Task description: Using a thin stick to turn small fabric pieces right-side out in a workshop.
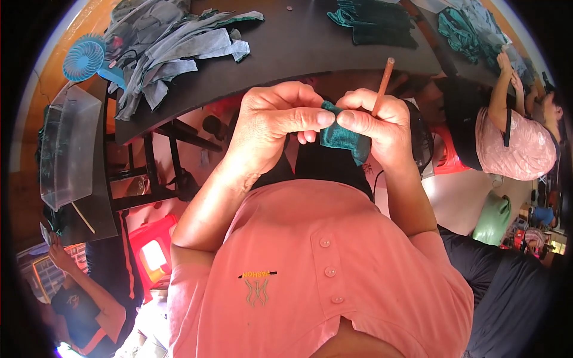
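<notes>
Both my hands are raised in front of my chest, closed on a small piece of dark green velvety fabric [341,133]. The thumb and fingers of my left hand [270,119] pinch its upper left edge. My right hand [382,122] grips the same piece at the top, its thumb tip almost touching the left thumb. A thin brown wooden stick [384,85] stands up out of my right hand, held among the fingers. Its lower end is hidden by the hand. The lower part of the fabric hangs down between the two hands.
Ahead is a dark table [286,45] with grey-green cloth pieces [185,48] at left and dark green velvet pieces [382,27] at right. A blue fan [85,58] and clear plastic bin [70,146] stand left. Other people work at left [83,310] and right [516,140].
</notes>
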Demonstrator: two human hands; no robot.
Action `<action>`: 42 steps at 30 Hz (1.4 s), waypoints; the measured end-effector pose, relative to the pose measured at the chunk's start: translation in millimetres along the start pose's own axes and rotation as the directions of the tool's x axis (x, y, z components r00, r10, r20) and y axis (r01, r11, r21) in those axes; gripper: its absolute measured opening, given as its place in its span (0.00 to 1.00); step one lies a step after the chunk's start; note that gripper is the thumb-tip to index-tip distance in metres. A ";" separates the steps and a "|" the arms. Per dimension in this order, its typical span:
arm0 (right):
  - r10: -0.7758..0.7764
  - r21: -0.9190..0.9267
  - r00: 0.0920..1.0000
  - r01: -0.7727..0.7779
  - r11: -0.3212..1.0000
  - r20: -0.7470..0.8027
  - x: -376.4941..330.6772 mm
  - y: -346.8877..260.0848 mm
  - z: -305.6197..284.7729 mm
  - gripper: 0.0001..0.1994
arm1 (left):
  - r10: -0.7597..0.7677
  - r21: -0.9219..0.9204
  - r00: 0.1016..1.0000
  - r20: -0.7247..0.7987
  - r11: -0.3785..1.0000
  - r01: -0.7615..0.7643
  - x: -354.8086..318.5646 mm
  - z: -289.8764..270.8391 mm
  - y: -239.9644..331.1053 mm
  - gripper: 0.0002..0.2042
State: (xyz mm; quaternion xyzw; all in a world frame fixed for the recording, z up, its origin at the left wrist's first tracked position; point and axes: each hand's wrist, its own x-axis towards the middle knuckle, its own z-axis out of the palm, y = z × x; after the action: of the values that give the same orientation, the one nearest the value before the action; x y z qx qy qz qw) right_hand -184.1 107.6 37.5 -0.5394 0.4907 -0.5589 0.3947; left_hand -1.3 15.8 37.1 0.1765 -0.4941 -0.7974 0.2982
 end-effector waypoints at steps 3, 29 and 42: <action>0.035 0.135 0.999 -0.035 0.990 0.003 2.1 5.9 -0.7 0.06 | -0.039 -0.067 0.999 0.004 0.997 0.039 -2.5 3.3 -7.0 0.05; -0.357 -0.089 0.932 0.351 0.932 -0.063 -15.3 25.1 10.3 0.13 | -0.131 -0.411 0.975 -0.181 0.910 0.046 -1.7 26.1 -49.6 0.05; -0.358 -0.128 0.909 0.338 0.933 -0.213 -10.8 38.0 -11.9 0.05 | -0.146 -0.285 0.979 -0.141 0.953 0.101 1.4 22.9 -39.8 0.10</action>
State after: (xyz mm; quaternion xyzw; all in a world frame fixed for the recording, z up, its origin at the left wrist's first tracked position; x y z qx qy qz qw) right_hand -198.1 111.6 -1.1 -0.5657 0.4536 -0.6576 0.2042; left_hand -27.6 43.8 11.9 0.2274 -0.3403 -0.8587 0.3082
